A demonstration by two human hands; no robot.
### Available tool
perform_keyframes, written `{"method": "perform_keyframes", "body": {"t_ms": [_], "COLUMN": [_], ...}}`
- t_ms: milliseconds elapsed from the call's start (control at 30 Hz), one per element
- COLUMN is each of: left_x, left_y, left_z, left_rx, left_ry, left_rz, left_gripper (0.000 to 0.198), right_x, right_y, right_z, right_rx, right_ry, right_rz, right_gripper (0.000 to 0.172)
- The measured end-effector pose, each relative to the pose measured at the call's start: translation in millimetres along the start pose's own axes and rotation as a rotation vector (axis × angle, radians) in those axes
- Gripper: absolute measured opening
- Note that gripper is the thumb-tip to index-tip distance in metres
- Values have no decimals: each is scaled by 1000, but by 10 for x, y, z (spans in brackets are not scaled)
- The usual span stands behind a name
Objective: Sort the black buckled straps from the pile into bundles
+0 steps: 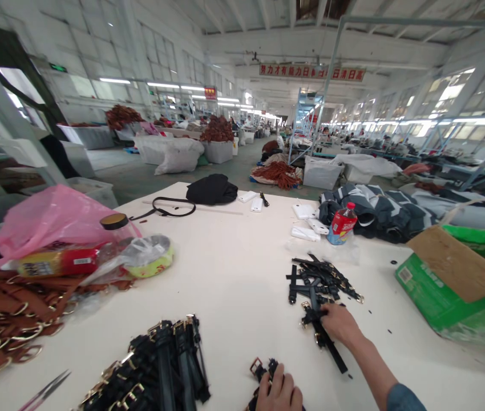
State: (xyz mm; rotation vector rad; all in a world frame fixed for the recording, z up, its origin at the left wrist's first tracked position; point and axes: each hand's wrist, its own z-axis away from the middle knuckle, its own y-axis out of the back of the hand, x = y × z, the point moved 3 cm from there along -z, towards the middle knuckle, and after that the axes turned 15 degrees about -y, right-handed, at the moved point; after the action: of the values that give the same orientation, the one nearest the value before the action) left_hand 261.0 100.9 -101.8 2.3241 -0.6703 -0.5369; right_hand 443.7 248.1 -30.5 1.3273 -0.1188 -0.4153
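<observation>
My right hand (342, 324) is closed on a black buckle strap (333, 350) with gold-coloured hardware, at the near edge of a loose heap of black straps (311, 277). Close to the bottom edge, my left hand (279, 391) has its fingers curled over another black strap (258, 370), whose gold buckle pokes out past the fingers. Much of that strap lies hidden under the hand. To the left, a thick row of black buckle straps (163, 357) is laid side by side on the white table (225, 285).
Brown straps with rings (15, 308), scissors (45, 391), a tape roll (150, 257) and a pink bag (63, 222) occupy the left. A red-capped bottle (343, 224), dark rolled material (375, 211) and a green box (452, 279) stand on the right. Black cloth (212, 189) lies at the far edge.
</observation>
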Motion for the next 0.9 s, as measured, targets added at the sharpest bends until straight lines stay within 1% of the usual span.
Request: {"method": "perform_keyframes", "body": {"t_ms": [167,300,367,467,567,667,733,800,833,900], "left_x": [-6,-20,-19,-6,0,-17,-29,-35,-38,-41], "left_y": [-9,-16,-17,-16,-11,17,50,89,111,173], "left_z": [32,33,26,24,32,18,-14,-58,-83,-131], "left_rx": [-20,-11,-11,-5,-1,32,49,37,23,21], "left_ry": [-39,-31,-24,-20,-8,-23,-62,-86,-79,-35], "left_rz": [-10,-7,-7,-8,-12,-26,-36,-47,-50,-51], "left_gripper": [25,27,27,27,27,27,24,23,22,18], "right_x": [118,152,134,79,34,29,56,94,108,112], "right_y": [85,122,91,-19,-139,-168,-134,-99,-99,-155], "right_z": [40,138,195,253,263,264,292,364,419,574], "right_rx": [26,51,57,56,51,70,87,95,76,-25], "right_ry": [-3,-9,10,20,-14,-20,3,43,82,198], "right_rz": [98,119,107,69,34,-2,-38,-79,-122,-246], "right_gripper": [16,16,19,25,22,22,26,29,29,27]}}
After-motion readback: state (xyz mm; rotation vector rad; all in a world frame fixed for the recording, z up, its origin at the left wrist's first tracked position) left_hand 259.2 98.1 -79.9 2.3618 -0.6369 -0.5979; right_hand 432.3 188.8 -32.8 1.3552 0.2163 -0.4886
